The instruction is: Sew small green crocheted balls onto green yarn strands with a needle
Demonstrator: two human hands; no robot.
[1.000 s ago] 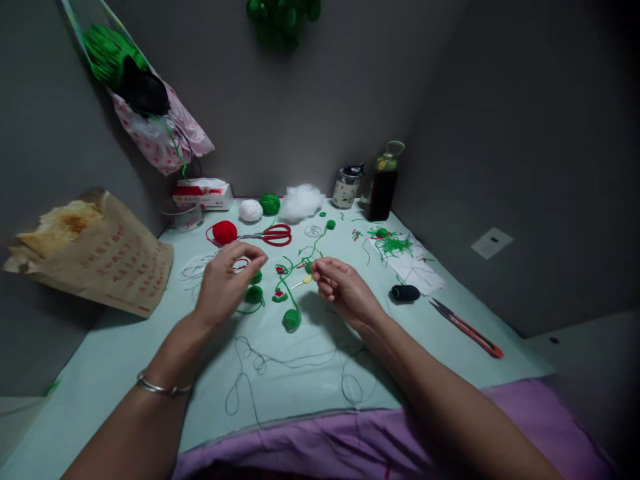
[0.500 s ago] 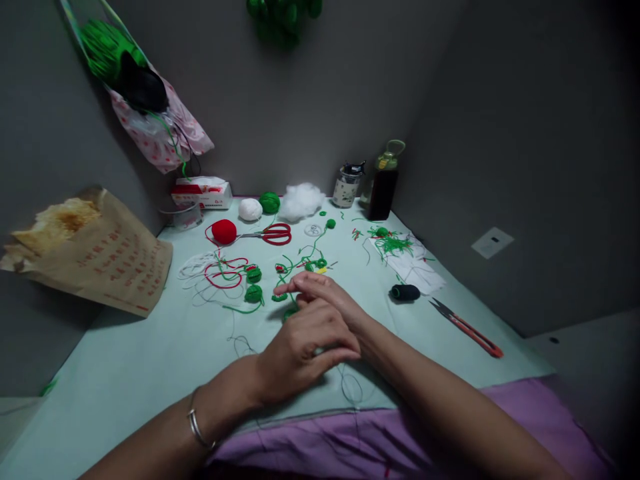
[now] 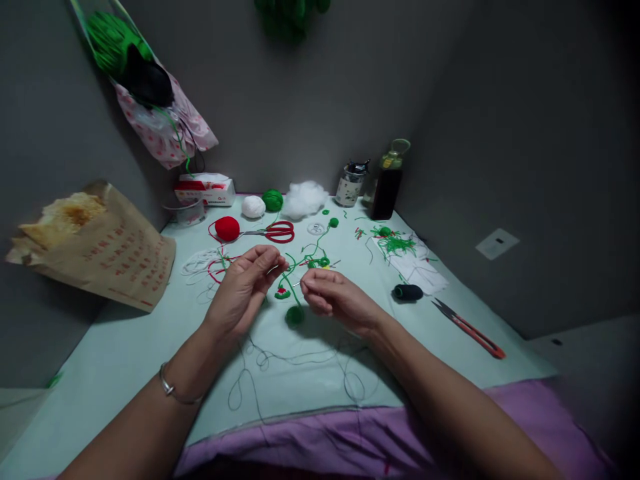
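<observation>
My left hand (image 3: 245, 290) is raised over the pale green table (image 3: 125, 360), its fingers pinched together near a thin needle or thread end that I can barely make out. Just to its right my right hand (image 3: 333, 300) is closed in a pinch as well, apparently on the same thin thread. Between and below them lie small green crocheted pieces (image 3: 294, 315) and a green and red piece (image 3: 283, 293), joined by green yarn. Dark thread (image 3: 300, 363) loops across the table in front of my wrists.
Red-handled scissors (image 3: 274, 232), a red yarn ball (image 3: 227, 228), white and green yarn balls and white stuffing (image 3: 305, 199) lie further back. A jar, a dark bottle (image 3: 384, 190), a black spool (image 3: 407, 292), orange snips (image 3: 470, 328), a paper bag (image 3: 100, 250) at left.
Half a second ago my left hand lay low over my right wrist; it has risen to the left. Both hands now pinch close together above the green pieces.
</observation>
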